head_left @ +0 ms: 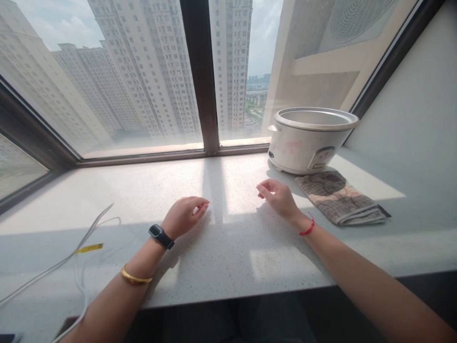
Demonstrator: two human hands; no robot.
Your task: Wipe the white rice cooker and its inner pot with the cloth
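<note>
The left wrist (169, 225) is bearing a black watch (165, 238) with a rounded rectangular face (155, 231); a plain gold bangle (136, 279) is encircling the forearm (112, 300) above it. A thin red cord bracelet (312, 226) is ringing the right wrist (299, 223).

No legible text; yellow tag (89, 248), cooker panel (323, 157) unreadable.

I am counting two hands: one left hand (183, 216) and one right hand (280, 196). The arms are wearing three bands: one watch (157, 232), one gold bangle (135, 279) and one red bracelet (312, 228). One surface (221, 267) is carrying one white cooker (303, 152), one folded cloth (333, 195) and one yellow tag (89, 248). White cord strands (87, 233) are overlapping, leaving their cord count unclear. Three window panes (239, 124) are showing. Outside, one fan unit (357, 19) is showing.
</note>
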